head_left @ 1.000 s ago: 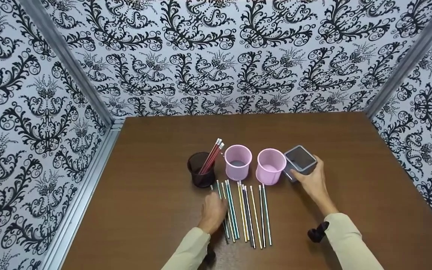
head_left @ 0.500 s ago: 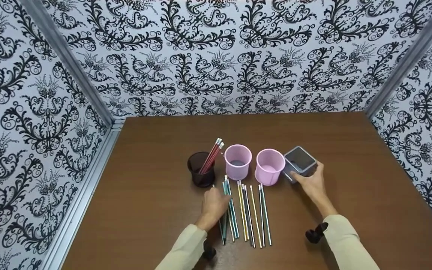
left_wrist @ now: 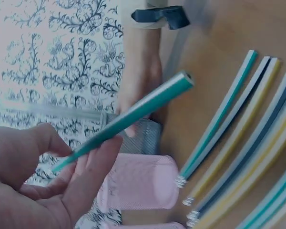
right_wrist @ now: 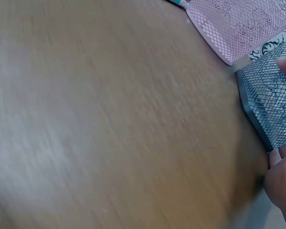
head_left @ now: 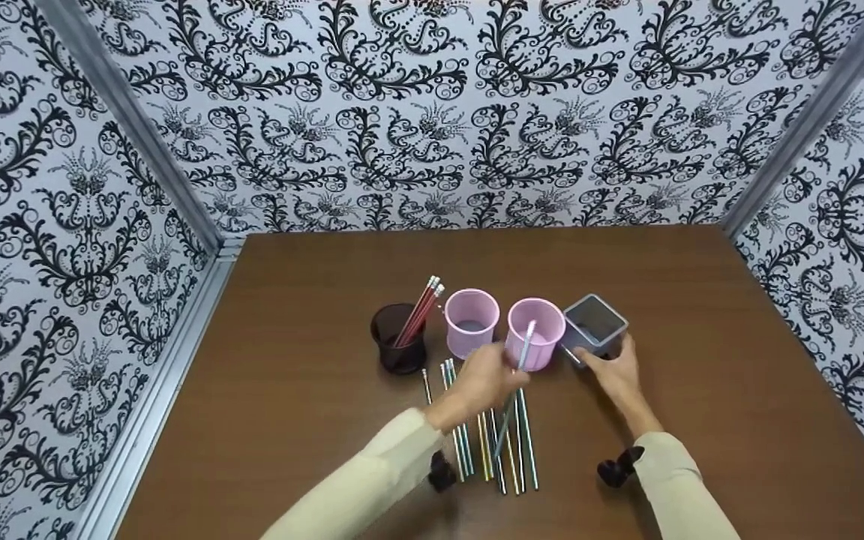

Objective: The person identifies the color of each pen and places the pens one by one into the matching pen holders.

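A green-and-silver pencil (left_wrist: 133,112) is pinched between the thumb and fingers of my left hand (head_left: 483,379). In the head view, its white end overlaps the right pink mesh cup (head_left: 535,361), and its other end hangs over the pencils on the table. My right hand (head_left: 616,376) grips the grey square mesh pencil holder (right_wrist: 267,95), thumb on one side and fingers around the other. Several striped pencils (left_wrist: 229,119) lie in a row below the cups, partly hidden by my left forearm in the head view.
Left of the right pink cup stands another pink mesh cup (head_left: 469,346). Further left, a dark mesh cup (head_left: 400,361) contains red pencils (head_left: 418,313). The brown table (head_left: 312,315) meets patterned walls (head_left: 432,150) at the back and sides.
My left hand has picked up a green pencil from the left part of the row and carried it right, to the right pink cup's front. My right hand keeps hold of the square holder.
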`<state>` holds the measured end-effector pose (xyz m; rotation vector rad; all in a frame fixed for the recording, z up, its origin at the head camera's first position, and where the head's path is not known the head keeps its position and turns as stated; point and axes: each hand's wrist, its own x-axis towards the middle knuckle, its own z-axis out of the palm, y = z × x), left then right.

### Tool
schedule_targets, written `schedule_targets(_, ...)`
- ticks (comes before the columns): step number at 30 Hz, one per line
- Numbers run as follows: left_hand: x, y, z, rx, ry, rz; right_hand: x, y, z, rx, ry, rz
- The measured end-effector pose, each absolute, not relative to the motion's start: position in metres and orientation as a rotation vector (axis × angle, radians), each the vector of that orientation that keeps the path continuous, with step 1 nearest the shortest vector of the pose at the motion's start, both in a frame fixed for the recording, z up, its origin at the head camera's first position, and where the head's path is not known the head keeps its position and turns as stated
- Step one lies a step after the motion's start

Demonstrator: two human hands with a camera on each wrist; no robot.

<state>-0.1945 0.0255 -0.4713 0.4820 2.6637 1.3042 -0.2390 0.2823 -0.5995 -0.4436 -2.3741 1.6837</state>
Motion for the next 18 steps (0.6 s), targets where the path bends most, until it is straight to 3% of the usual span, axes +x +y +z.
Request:
schedule_targets(9,-0.233,0.069,-0.436,0.436,2.605,1.483,-0.241,0.279,-0.606,-0.436,-2.326,1.741)
schedule_targets(18,-0.256,0.092,-0.428,0.410,2.684,1.656,-0.238,0.278,-0.607,-0.395,-2.291,1.736)
